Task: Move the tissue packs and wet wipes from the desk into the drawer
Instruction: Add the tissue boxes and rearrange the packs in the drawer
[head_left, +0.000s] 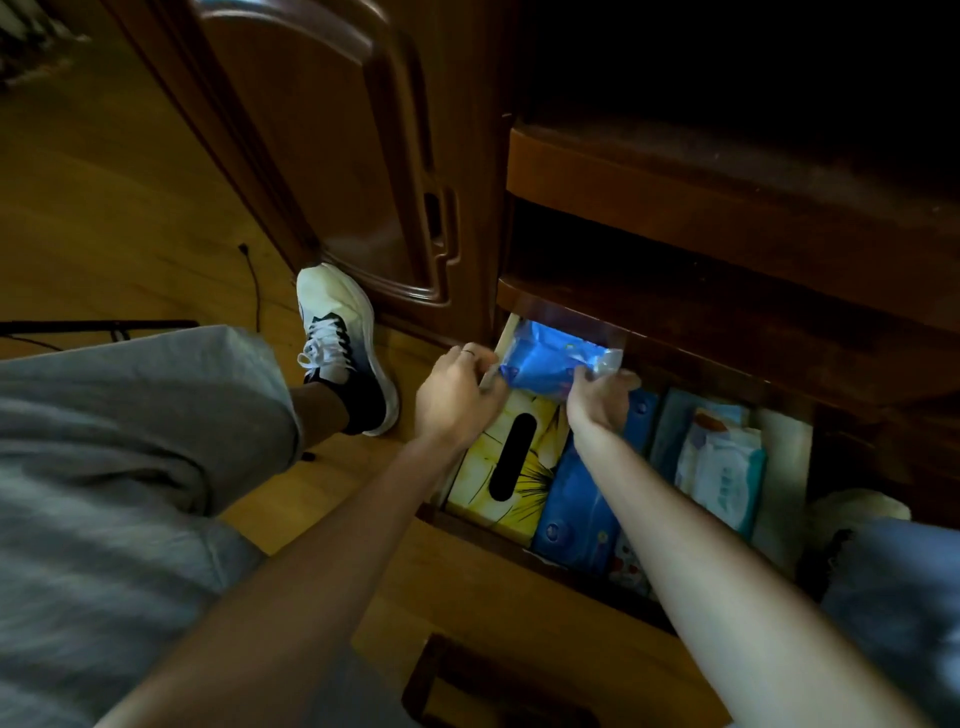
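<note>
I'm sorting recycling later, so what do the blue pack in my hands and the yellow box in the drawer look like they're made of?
The blue pack looks like thin glossy plastic film: it crinkles and glints, with a clear edge by the right hand. The yellow box looks like printed cardboard, judging by its flat faces, straight edges and cut oval slot.

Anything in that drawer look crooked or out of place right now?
Nothing spilled or damaged. The only item not seated is the blue tissue pack, tilted at the drawer back, held by the left hand and right hand. The yellow tissue box and wet wipes lie in neat rows.
</note>
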